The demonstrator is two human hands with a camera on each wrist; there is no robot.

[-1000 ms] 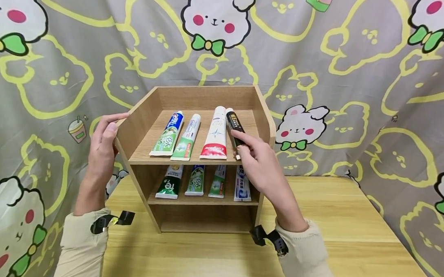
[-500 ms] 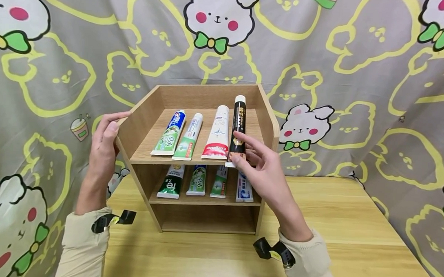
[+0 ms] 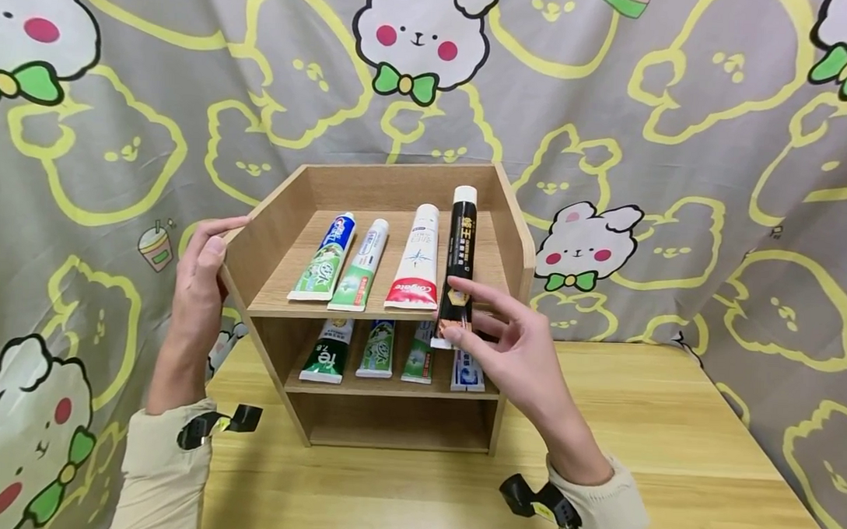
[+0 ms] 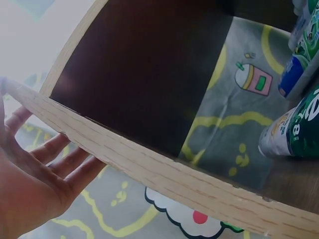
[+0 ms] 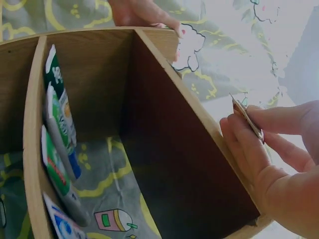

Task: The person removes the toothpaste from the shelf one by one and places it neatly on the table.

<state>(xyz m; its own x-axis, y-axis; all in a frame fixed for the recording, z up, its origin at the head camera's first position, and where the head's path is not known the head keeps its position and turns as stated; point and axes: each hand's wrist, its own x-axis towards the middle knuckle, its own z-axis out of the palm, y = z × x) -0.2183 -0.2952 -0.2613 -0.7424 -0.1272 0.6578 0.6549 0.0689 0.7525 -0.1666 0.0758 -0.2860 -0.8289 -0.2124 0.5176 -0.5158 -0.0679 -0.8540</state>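
My right hand [image 3: 525, 354] pinches a black toothpaste tube [image 3: 461, 246] with a white cap near its bottom end. The tube slants upward in front of the top shelf's right side, its lower end past the shelf edge; in the right wrist view the tube [image 5: 247, 118] shows edge-on between thumb and fingers. My left hand [image 3: 197, 295] rests against the left outer side of a wooden shelf unit [image 3: 258, 263], its fingers fairly straight. On the top shelf lie a red-and-white Colgate tube [image 3: 415, 256], a green-white tube [image 3: 360, 266] and a blue-green tube [image 3: 323, 257].
Several toothpaste tubes lie on the middle shelf, among them a dark green tube [image 3: 328, 354] and a blue-white tube [image 3: 467, 373] partly behind my right hand. A bottom compartment [image 3: 397, 419] lies below. The unit stands on a wooden table [image 3: 359, 496] before a patterned curtain [image 3: 570, 90].
My right hand has lifted the black tube off the top shelf, tilted it up and drawn it forward and down past the front edge. My left hand has stayed at the unit's side.
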